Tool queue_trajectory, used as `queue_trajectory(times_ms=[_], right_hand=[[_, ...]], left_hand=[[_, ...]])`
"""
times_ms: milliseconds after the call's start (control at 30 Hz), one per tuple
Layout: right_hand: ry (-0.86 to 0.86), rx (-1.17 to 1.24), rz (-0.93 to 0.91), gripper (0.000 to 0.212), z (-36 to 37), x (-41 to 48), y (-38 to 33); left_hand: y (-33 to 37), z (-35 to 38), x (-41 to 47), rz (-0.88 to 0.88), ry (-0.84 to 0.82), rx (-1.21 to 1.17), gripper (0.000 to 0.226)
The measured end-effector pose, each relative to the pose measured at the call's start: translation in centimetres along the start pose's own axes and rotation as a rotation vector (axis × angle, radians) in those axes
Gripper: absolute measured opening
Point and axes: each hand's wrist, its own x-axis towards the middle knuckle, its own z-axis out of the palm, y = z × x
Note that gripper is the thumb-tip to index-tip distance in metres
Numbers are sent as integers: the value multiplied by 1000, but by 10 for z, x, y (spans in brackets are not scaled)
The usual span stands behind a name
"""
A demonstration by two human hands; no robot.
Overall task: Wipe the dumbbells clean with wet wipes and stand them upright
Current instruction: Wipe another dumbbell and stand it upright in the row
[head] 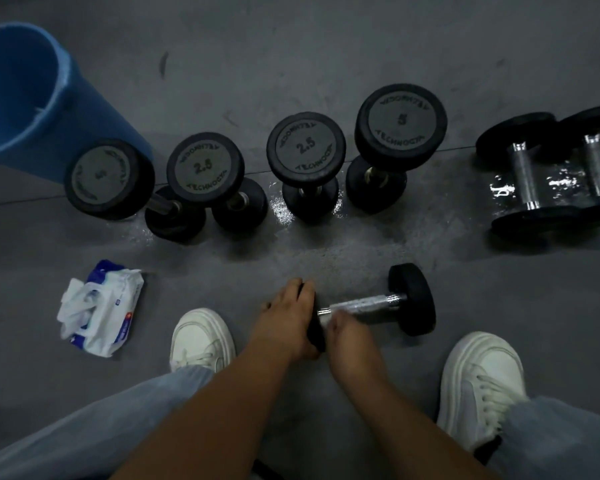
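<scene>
Between the shoes [201, 337], low centre, the left hand [286, 318] grips the near head of the dumbbell [411, 299], fingers [295, 289] curled over the black disc. Just right of it the right hand [349, 337] has its fingers curled round the chrome handle at its near end. That hand is blurred; a whitish smear by the fingers may be a wipe, cannot tell. The dumbbell lies on its side on the floor [326, 46], handle running up-right from the fingers, far head past the right hand. Beyond the fingers stands a row of four upright dumbbells [305, 147], tops marked 2.5 and 5; the leftmost looks tilted. Far right of the fingers, two lying dumbbells [534, 174] sit side by side on a wet patch. Left of the fingers, well apart, is the wipes pack [101, 306], open, wipes bunched out. Far up-left is a blue bin [32, 91], behind the leftmost upright one.
</scene>
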Motion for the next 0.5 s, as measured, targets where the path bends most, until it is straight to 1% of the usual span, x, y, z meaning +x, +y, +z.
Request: queue_trajectory(times_ms=[33, 67, 133, 167, 233, 300, 333, 433, 500], right_hand=[[-19, -25, -4, 20, 1, -6, 6], [8, 12, -40, 21, 0, -8, 6], [117, 153, -109, 21, -4, 3, -7], [139, 177, -105, 19, -4, 8, -12], [135, 141, -62, 18, -2, 8, -12], [95, 73, -37, 19, 1, 0, -2], [105, 87, -56, 20, 0, -3, -3], [211, 162, -135, 21, -5, 12, -18], [186, 87, -112, 19, -1, 15, -13]], left_hand=[[0, 1, 0, 3, 3, 3, 120], [-1, 2, 1, 7, 0, 13, 119], [-2, -2, 3, 12, -3, 20, 120], [-2, -4, 2, 12, -8, 20, 120], [1, -4, -1, 9, -7, 14, 119], [3, -2, -4, 6, 2, 0, 118], [2, -1, -4, 10, 6, 0, 117], [-1, -3, 1, 14, 7, 16, 119], [1, -3, 0, 9, 1, 3, 119]])
